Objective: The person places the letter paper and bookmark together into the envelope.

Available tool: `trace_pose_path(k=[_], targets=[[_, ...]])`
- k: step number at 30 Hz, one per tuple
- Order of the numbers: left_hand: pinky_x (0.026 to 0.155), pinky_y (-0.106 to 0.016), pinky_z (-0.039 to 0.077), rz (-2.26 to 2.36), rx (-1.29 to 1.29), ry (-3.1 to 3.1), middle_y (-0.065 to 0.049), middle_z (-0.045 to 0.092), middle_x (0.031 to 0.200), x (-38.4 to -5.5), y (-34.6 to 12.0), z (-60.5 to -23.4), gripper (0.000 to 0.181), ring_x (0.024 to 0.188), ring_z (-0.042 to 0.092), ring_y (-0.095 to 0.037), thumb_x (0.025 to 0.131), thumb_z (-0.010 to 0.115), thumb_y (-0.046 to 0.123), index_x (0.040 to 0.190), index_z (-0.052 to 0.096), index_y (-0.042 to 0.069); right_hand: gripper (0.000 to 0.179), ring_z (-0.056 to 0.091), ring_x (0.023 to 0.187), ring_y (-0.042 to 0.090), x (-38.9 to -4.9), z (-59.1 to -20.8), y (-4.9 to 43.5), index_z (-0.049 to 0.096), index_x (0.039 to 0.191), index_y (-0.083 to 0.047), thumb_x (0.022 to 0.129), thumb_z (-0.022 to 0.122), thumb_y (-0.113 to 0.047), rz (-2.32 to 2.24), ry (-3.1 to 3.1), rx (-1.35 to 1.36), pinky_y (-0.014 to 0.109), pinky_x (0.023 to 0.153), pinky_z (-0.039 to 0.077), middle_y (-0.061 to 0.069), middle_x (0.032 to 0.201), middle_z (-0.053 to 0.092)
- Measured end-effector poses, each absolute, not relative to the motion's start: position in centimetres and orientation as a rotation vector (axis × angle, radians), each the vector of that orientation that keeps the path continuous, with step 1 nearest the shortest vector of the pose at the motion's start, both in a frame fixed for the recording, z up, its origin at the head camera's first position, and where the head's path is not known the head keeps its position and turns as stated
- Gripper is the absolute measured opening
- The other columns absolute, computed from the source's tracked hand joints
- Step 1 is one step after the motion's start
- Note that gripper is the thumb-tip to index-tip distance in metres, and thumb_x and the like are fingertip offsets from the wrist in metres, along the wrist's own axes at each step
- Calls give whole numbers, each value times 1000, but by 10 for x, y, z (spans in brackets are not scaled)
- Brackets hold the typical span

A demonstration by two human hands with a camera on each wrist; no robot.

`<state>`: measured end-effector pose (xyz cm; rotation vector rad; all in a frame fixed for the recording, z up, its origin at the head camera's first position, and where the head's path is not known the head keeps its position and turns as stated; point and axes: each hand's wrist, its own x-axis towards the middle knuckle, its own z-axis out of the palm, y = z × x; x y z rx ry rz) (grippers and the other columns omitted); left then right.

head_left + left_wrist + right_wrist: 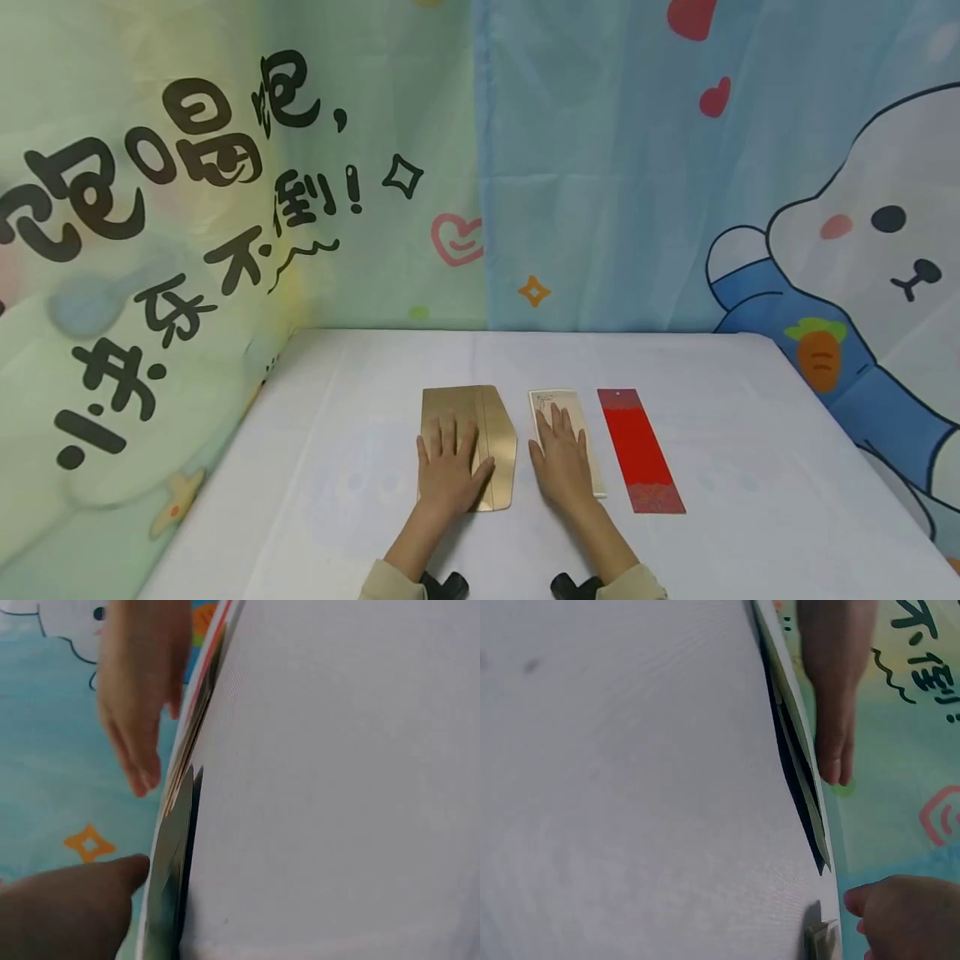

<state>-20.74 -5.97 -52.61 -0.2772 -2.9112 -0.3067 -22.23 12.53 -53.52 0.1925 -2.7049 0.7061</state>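
Note:
My left hand [448, 471] lies over a gold paper envelope [501, 442] with a fold line and a pointed flap on its right. The fingers are spread and straight on it. My right hand [564, 467] rests over a narrow cream card [567, 398] with a small dark drawing near its top. Those fingers are straight too, and they hide most of the card. In the left wrist view the envelope [166, 859] appears edge-on, with slightly parted layers. The right wrist view shows the card [822, 941] at its lower edge.
A red paper strip [641, 450] with darker patterned ends lies right of the card. All of it is on a white-covered table [337, 467]. Printed curtains [390, 275] stand behind and to the left.

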Motion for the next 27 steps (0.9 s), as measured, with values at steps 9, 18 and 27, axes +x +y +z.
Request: trace_pose_path(k=[9,18,27], targets=[[102,-61,12,-303,-313,-2978,-18,22,149,-206,-56,-540,62,136,13,-39,92,37,54,143,36,18,46,26,130,45,-220,-546,132,53,129,-1,87,59,-16,702,-2730,213,62,100,16,29,139,35],[103,-60,9,-263,-315,-3005,-17,18,150,-207,-48,-538,63,137,10,-38,93,31,56,145,32,21,46,24,131,44,-222,-546,134,51,131,-3,88,57,-18,716,-2756,190,59,102,14,28,140,33],[103,-60,10,-301,-262,-2997,-19,18,150,-206,-47,-539,63,137,10,-39,93,31,55,145,32,20,50,24,132,40,-221,-542,131,49,132,-1,87,60,-19,804,-2681,211,60,102,15,26,141,33]])
